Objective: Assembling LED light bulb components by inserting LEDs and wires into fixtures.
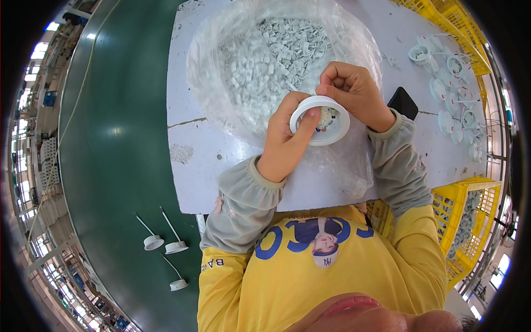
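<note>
Round white housing [336, 129] w/ small circuit bd [326, 118] inside, held above desk [191, 135] in front of chest. L hand [285, 138] grasps it, thumb inside rim. R hand [354, 94] at top rim, thumb + forefinger together; can't tell if gripping anything. Beyond: clear plastic bag [362, 41] w/ many small white pcs [301, 47]. To R: black flat object [404, 103], white round parts [452, 104] w/ leads, yellow crates [444, 214]. To L: three similar parts [176, 247] on green surface [116, 177].

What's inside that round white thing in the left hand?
Inside the round white cup I can see small yellowish parts and tiny coloured bits. The left hand has its thumb over the opening, so whatever lies beneath it is hidden.
</note>
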